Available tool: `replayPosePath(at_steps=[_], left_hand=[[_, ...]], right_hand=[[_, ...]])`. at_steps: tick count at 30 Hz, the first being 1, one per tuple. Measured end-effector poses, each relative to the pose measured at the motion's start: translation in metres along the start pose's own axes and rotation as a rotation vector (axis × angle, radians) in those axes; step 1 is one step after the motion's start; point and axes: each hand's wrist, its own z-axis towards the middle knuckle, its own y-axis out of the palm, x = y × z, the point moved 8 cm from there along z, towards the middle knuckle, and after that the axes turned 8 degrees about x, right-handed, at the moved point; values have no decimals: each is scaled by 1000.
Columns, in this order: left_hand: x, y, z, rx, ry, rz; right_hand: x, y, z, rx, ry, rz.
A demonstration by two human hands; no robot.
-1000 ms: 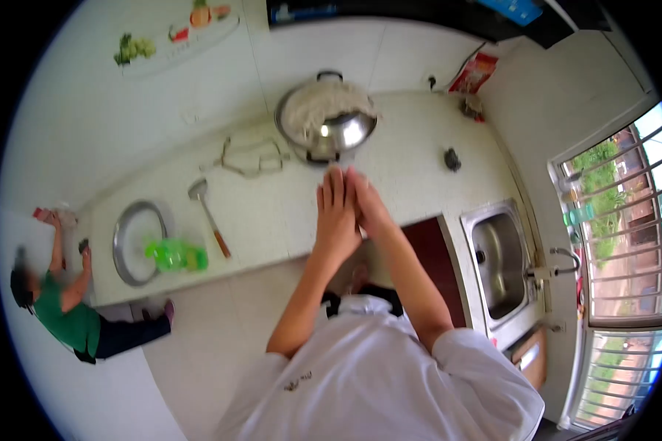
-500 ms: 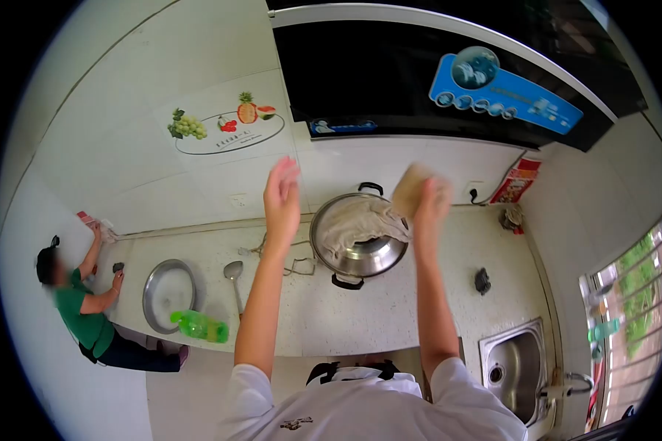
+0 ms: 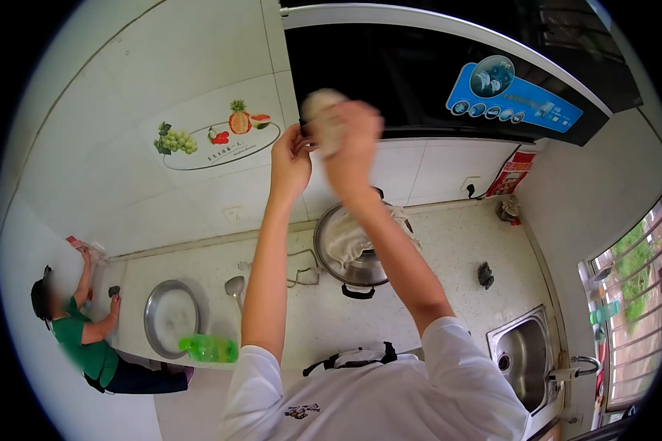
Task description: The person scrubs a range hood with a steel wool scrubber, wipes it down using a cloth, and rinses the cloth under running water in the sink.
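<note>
My right hand (image 3: 354,140), smeared by motion, is closed on a pale beige cloth (image 3: 324,110) in front of the lower left part of the black range hood (image 3: 375,66). Beside it, my left hand (image 3: 292,163) is raised at the hood's lower left corner with its fingers curled. What those fingers hold, if anything, is hidden. Below my arms stands a two-handled steel pot (image 3: 365,273), with another crumpled beige cloth (image 3: 340,239) draped over its lid. My right forearm covers part of the pot.
Left on the counter (image 3: 449,257) are a round metal basin (image 3: 151,303), a green bottle (image 3: 210,348), a spatula (image 3: 234,285) and a wire rack (image 3: 307,276). A dark scouring pad (image 3: 485,275) and a sink (image 3: 541,389) are right. A person in green (image 3: 88,331) works far left.
My right hand has swung left and up with the cloth, from above the pot to the hood's left end. My left hand's fingers have curled near the hood's corner.
</note>
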Motion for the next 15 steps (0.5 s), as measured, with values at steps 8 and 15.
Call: replayPosePath(at_steps=[8, 15], left_hand=[[-4, -7, 0, -84, 31, 1], [-1, -10, 1, -60, 74, 116]], right_hand=[[-25, 29, 11, -249, -251, -4], [-19, 15, 39, 19, -57, -51]])
